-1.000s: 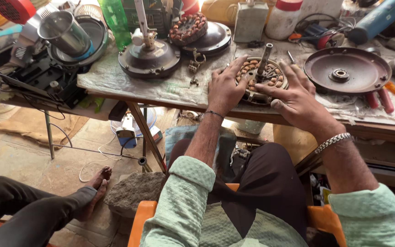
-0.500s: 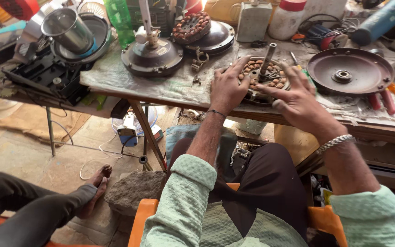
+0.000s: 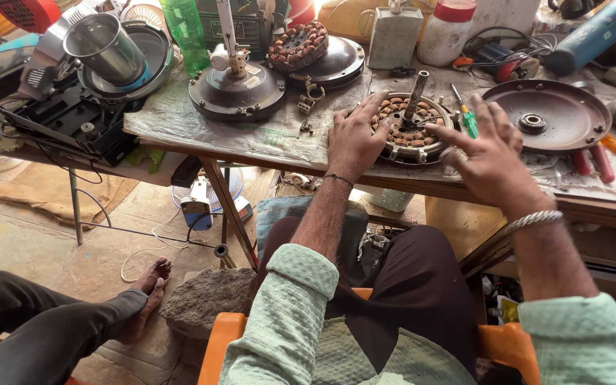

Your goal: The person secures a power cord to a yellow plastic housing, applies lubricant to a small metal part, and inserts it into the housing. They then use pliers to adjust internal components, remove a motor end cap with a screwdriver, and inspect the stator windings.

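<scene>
Resting on the workbench [image 3: 251,135] near its front edge, the fan motor stator [image 3: 411,128] sits w/ copper coils up and a steel shaft [image 3: 416,93] standing from its centre. Left hand [image 3: 354,139] lies on its left rim, fingers spread, gripping nothing; right hand [image 3: 490,146] hovers at the right rim, fingers splayed, possibly just touching. Likely heavy, rigid; windings fragile, so hold by rim or shaft. Green screwdriver [image 3: 467,117] and rotor cover [image 3: 547,114] crowd the right; left side opener.
</scene>
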